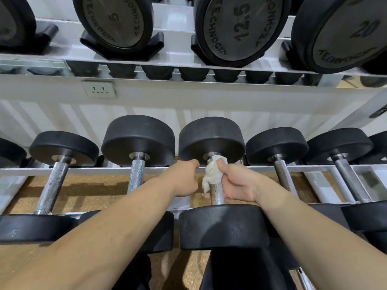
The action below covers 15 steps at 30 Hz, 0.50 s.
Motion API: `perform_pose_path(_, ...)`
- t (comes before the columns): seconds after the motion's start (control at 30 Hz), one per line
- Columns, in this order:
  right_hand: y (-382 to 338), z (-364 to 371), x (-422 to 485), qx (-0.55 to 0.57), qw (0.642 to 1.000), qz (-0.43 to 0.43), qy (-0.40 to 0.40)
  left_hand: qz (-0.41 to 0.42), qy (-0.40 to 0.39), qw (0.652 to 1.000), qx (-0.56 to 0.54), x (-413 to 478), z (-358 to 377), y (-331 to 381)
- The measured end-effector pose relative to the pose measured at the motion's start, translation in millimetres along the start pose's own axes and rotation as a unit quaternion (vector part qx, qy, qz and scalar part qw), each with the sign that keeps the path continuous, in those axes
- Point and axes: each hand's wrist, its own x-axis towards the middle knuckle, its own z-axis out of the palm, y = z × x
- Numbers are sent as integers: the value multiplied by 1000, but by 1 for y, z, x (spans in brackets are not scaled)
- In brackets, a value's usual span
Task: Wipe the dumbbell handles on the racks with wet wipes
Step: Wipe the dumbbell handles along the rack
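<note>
I am standing close to a white dumbbell rack in a gym, with a white wall behind it, a wall socket up on the left, and a brown speckled floor showing under the rails. On the top shelf sit big black dumbbells, one marked 12.5 and one marked 20. On the low shelf the dumbbells lie in a row, and each one points away from me, one black end near me and one black end by the wall. The one I am cleaning is the middle dumbbell. Its metal handle runs straight from near me to far from me. My right hand is closed around that handle from the right side, and its grip presses a white wet wipe onto the far part of the bar, close to the far black end. A bit of the wipe hangs loose on the left of the bar. My left hand is curled into a loose fist just to the left of the handle, by the rail; I cannot tell if it holds anything. I think the near part of the bar is bare and not yet wiped. So the wipe should slide along the bar toward me. The right hand is the one to do it, since it already has the wipe.
</note>
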Motion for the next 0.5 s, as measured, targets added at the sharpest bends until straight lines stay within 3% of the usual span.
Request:
perform_pose_path(0.1,10,-2,-13,-22,999,32,-31,-2,-3,1000,3,0,0,0)
perform_pose_path(0.17,10,-6,-21,-147,988,25,-30,-7,-6,1000,2,-1,0,-1)
perform_pose_path(0.27,7,-6,-34,-321,944,73,-10,-11,-16,1000,-1,-2,0,-1)
perform_pose_path(0.37,4,-5,-39,-319,944,77,32,-19,-13,1000,3,-4,-1,-1)
perform_pose_path(0.5,0,-10,-41,-170,974,-24,151,-18,-5,1000,-17,-6,1,-1)
